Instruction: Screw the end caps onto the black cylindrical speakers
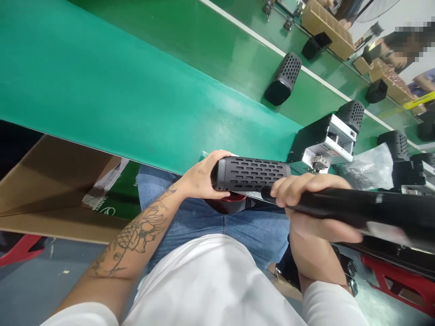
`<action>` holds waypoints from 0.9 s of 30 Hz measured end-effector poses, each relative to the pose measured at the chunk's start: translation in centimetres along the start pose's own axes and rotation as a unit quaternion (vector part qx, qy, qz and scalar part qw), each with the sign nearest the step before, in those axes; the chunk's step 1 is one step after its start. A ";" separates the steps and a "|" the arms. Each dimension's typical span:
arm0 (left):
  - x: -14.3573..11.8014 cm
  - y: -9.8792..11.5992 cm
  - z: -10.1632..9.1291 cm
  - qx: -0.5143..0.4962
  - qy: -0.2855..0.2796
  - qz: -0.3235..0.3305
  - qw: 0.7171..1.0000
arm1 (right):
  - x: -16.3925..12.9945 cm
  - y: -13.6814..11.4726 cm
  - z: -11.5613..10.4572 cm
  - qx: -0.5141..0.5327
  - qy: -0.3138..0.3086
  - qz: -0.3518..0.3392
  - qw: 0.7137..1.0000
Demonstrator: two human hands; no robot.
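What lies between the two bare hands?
Dark grey, slotted, roughly cylindrical housing, its end in the left hand; also the black cylindrical tool's tip, poking from the right hand. Head view.

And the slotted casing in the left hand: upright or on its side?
On its side: the slotted casing lies lengthwise across the view, left hand around one end.

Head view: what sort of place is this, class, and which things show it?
Probably a factory assembly line: several matching dark slotted housings, a long green work surface, and a long black tool in the right hand.
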State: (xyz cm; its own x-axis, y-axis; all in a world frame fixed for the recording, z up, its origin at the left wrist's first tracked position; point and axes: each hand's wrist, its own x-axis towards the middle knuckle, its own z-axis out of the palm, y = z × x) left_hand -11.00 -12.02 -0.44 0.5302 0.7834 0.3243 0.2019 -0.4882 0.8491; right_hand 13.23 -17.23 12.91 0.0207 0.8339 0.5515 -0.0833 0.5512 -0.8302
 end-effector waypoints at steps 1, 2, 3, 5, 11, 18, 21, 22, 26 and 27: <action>0.0 0.0 0.0 0.004 0.002 0.001 1.000 | 0.4 -0.5 -0.6 -0.010 0.030 -0.019 0.999; 0.0 0.1 0.1 0.007 0.003 0.002 1.000 | 1.0 -0.9 -1.6 -0.035 0.067 -0.024 0.997; -0.1 0.2 0.1 0.010 0.004 0.004 1.000 | 1.7 -1.0 -2.8 -0.067 0.112 -0.040 0.991; 0.0 0.3 0.1 0.015 0.007 0.007 1.000 | 3.3 -0.6 -6.1 -0.158 0.230 -0.116 0.953; 0.0 0.3 0.0 0.019 0.007 0.002 1.000 | 5.6 3.2 -14.2 -0.295 0.393 -0.157 0.856; -0.1 0.5 -0.1 0.039 0.001 -0.015 0.999 | 3.5 2.9 -14.9 -0.283 0.338 -0.126 0.889; -0.1 0.7 -0.1 0.035 -0.004 -0.025 0.999 | 2.8 0.9 -12.4 -0.259 0.345 -0.103 0.896; -0.1 0.6 -0.1 0.034 -0.004 -0.027 0.999 | 2.5 0.0 -11.1 -0.244 0.339 -0.097 0.903; -0.1 0.2 0.0 0.031 0.001 -0.016 0.999 | 0.5 -3.6 -4.4 -0.104 0.215 -0.034 0.970; -0.2 0.1 0.1 0.029 0.001 -0.012 0.999 | 0.0 -4.3 -2.7 -0.074 0.135 -0.028 0.988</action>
State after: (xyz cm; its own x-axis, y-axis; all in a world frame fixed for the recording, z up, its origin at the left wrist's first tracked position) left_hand -11.00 -12.23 -0.43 0.5223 0.7961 0.3057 0.2626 -0.4912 0.8305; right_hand 16.28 -19.50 16.25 0.2887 0.7680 0.5717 0.0708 0.5784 -0.8127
